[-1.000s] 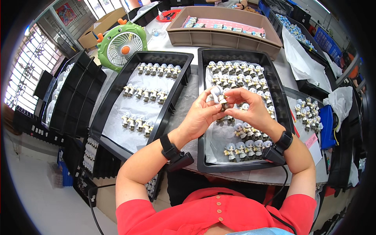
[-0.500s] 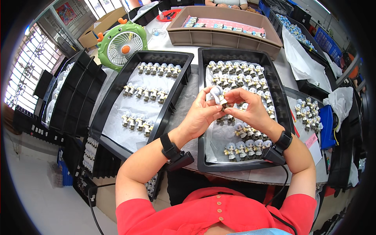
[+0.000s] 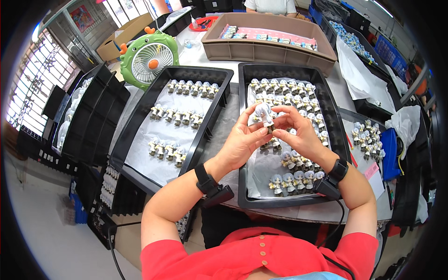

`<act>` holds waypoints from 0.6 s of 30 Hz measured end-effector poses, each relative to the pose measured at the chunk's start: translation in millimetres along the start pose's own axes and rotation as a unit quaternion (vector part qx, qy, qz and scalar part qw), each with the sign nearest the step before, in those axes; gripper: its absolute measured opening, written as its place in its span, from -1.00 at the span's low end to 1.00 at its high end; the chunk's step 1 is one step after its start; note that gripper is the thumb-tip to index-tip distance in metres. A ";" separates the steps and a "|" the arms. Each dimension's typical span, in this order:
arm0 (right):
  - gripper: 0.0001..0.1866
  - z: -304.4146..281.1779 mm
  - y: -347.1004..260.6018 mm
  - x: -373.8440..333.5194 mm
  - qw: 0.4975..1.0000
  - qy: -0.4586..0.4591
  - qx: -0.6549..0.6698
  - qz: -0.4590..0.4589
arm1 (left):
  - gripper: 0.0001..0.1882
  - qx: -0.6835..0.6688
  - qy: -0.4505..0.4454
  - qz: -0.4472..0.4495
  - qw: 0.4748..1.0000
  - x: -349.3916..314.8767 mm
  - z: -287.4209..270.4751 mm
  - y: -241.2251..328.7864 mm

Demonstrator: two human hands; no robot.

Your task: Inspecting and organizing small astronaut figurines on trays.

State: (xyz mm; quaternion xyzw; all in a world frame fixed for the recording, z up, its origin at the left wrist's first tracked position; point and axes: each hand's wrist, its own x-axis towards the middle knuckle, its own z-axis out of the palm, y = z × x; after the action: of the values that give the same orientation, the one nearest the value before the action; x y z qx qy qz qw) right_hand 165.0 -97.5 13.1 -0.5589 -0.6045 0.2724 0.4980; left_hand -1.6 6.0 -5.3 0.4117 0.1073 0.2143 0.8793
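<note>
Above the right-hand black tray (image 3: 241,140) a small figurine (image 3: 264,113) with pale grey hair and a white outfit is held between both hands. My left hand (image 3: 242,140) pinches it from the left with thumb and fingers. From the other side my right hand (image 3: 301,133) grips it too, fingertips near its lower part. Rows of similar figurines (image 3: 298,179) stand on white paper in the tray beneath; my hands hide some of them. To the left, another black tray (image 3: 219,100) holds three spaced rows of such figurines (image 3: 177,115).
A green fan (image 3: 151,58) stands behind the left tray. Farther back is a brown bin (image 3: 275,53) with figurines on pink sheeting. At the right lie loose figurines (image 3: 368,137) and a blue box (image 3: 389,151). Stacked black trays (image 3: 93,112) rise at the left. Another person (image 3: 270,5) sits across the table.
The figurine has been turned in my fingers and now stands more upright, its hair side showing. Both hands remain over the right tray; the whole view has shifted slightly.
</note>
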 end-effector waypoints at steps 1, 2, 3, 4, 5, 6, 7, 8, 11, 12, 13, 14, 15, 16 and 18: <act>-0.51 -0.1 -0.1 -0.6 1.000 -0.004 0.005 0.003 | -0.30 0.003 0.003 0.001 1.000 -0.3 0.6 0.2; -0.51 -0.2 -0.1 -1.1 1.000 -0.009 0.010 0.006 | -0.30 0.006 0.006 0.003 1.000 -0.5 1.0 0.6; -0.52 -0.6 0.1 -1.3 1.000 -0.014 0.015 0.009 | -0.31 0.010 0.009 0.000 1.000 -0.7 1.6 1.2; -0.52 -1.1 0.3 -1.5 1.000 -0.020 0.020 0.005 | -0.31 0.013 0.012 -0.002 1.000 -1.2 2.1 1.5; -0.52 -1.3 0.8 -1.2 1.000 -0.024 0.011 0.009 | -0.31 0.017 0.016 -0.005 1.000 -1.5 2.7 1.8; -0.52 -1.1 1.4 -1.1 1.000 -0.024 0.018 0.008 | -0.31 0.012 0.019 -0.007 1.000 -1.7 3.4 1.9; -0.52 -0.6 2.0 -1.0 0.999 -0.023 0.025 0.006 | -0.31 0.007 0.023 -0.008 1.000 -2.0 4.0 2.0; -0.52 -0.2 2.7 -0.9 0.999 -0.022 0.031 0.003 | -0.31 0.001 0.028 -0.009 1.000 -2.3 4.5 2.2; -0.53 0.1 4.0 -1.6 0.998 -0.029 0.052 0.018 | -0.31 0.012 0.022 -0.011 1.000 -4.0 5.1 3.1; -0.55 0.0 4.4 -1.6 0.998 -0.025 0.059 0.020 | -0.31 0.017 0.022 -0.011 1.000 -3.9 5.6 2.8; -0.57 -0.3 4.7 -1.6 0.997 -0.019 0.065 0.022 | -0.30 0.021 0.022 -0.010 0.999 -3.7 6.4 2.1; -0.59 -0.7 5.1 -1.4 0.997 -0.014 0.071 0.021 | -0.29 0.025 0.021 -0.010 0.999 -3.2 6.9 1.9; -0.62 -1.4 5.6 -0.4 0.997 -0.012 0.070 0.025 | -0.29 0.037 0.018 -0.012 0.999 -3.0 6.9 2.3; -0.65 -1.9 6.3 0.9 0.997 -0.012 0.068 0.027 | -0.29 0.048 0.016 -0.014 0.999 -3.2 6.6 3.0; -0.69 -1.7 7.5 1.6 0.996 -0.010 0.083 0.036 | -0.27 0.062 0.014 -0.016 0.998 -3.8 6.3 2.9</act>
State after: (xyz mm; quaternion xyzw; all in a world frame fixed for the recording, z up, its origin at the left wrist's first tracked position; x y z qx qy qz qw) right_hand 169.8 -94.7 7.5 -0.5344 -0.5641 0.3448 0.5266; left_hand -3.4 1.7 1.0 0.4604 0.1387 0.1992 0.8539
